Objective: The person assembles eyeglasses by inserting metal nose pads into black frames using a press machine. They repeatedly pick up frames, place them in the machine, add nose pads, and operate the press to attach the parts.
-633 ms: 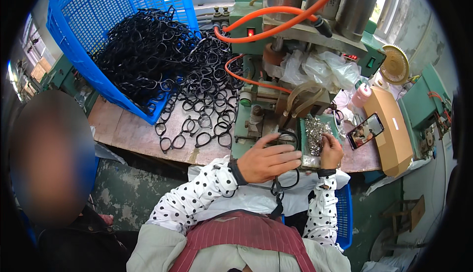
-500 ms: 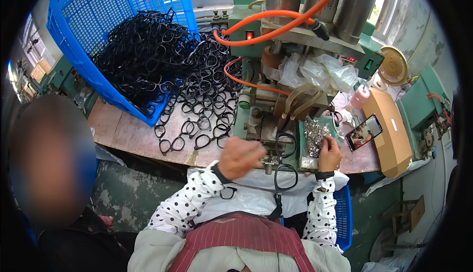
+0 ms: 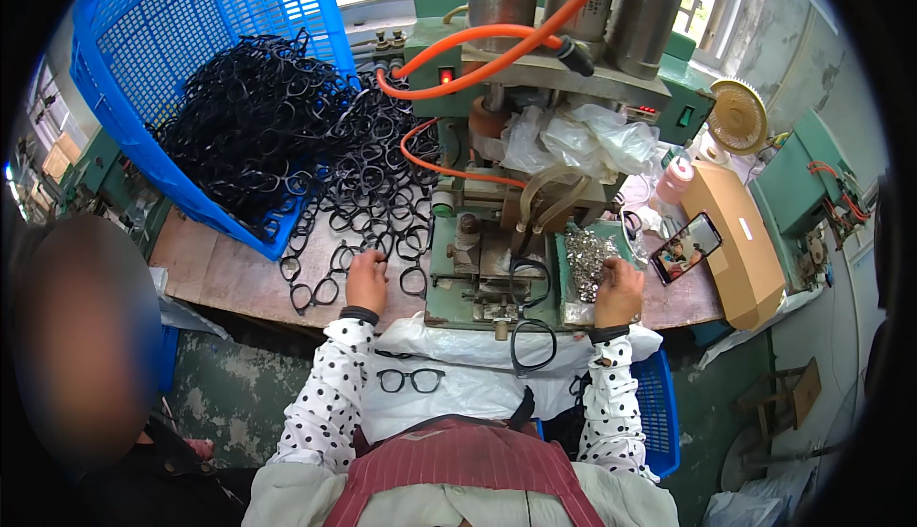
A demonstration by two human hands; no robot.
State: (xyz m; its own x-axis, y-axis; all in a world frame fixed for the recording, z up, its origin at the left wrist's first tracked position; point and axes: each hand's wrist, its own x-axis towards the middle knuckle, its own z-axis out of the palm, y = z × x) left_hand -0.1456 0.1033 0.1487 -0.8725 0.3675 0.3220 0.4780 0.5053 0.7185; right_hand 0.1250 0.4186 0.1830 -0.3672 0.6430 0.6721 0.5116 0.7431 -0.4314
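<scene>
My left hand (image 3: 367,282) is at the near edge of the loose black eyeglass frames (image 3: 392,204), its bent fingers closed on an eyeglass frame mostly hidden beneath them. My right hand (image 3: 619,295) is over a green tray (image 3: 564,269) of small shiny metal pieces (image 3: 586,252), thumb and fingers pinched together at the pieces. Between my hands, a black eyeglass frame (image 3: 533,346) sits endwise at the front of the green press (image 3: 458,312), one rim over its bed and the other hanging toward me. Another eyeglass frame (image 3: 411,381) lies on the white sheet (image 3: 468,398) across my lap.
A tilted blue basket (image 3: 162,169) spills more frames at the left. Orange hoses (image 3: 497,35) arch before the press. A propped phone (image 3: 686,248), cardboard box (image 3: 731,241) and pink bottle (image 3: 674,180) stand right. Another person sits at left; a blue crate (image 3: 659,412) is low right.
My left hand has moved left from the front of the press to the loose frames. My right hand stays at the metal pieces. The whole view has shifted slightly.
</scene>
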